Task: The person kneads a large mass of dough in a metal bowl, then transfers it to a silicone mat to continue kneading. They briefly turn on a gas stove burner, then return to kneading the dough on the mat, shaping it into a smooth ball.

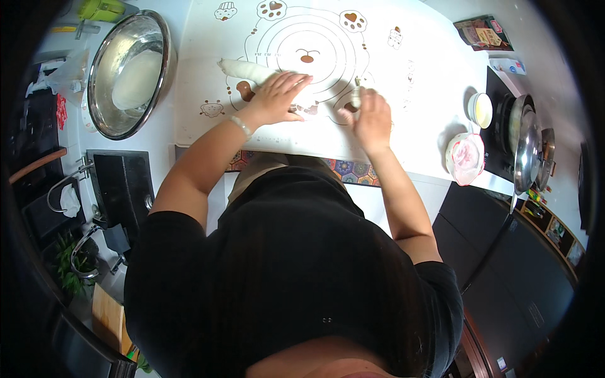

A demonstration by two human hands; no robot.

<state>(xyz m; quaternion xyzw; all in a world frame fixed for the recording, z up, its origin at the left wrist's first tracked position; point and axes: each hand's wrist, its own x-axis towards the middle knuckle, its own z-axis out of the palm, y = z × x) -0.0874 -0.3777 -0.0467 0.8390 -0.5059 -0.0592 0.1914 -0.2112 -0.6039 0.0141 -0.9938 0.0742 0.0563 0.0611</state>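
Observation:
A long roll of pale dough [246, 71] lies on a white printed pastry mat [203, 40]. My left hand [276, 97] rests over the roll's right end, its fingers spread and its thumb apart. That covered end is hidden from me. To the right, my right hand [372, 120] is low over the mat with its thumb held away from the fingers. A small pale piece [356, 97] with a darker upper tip lies against its fingers. What the piece is, and whether it is gripped, I cannot tell.
A large steel bowl [165, 71] at left holds a pale dough mass [138, 80]. On the right are a small bowl with yellow contents [481, 110], a pink-rimmed bowl [465, 158] and a lidded pan [527, 146] on a black hob. A dark packet [483, 33] stands at upper right.

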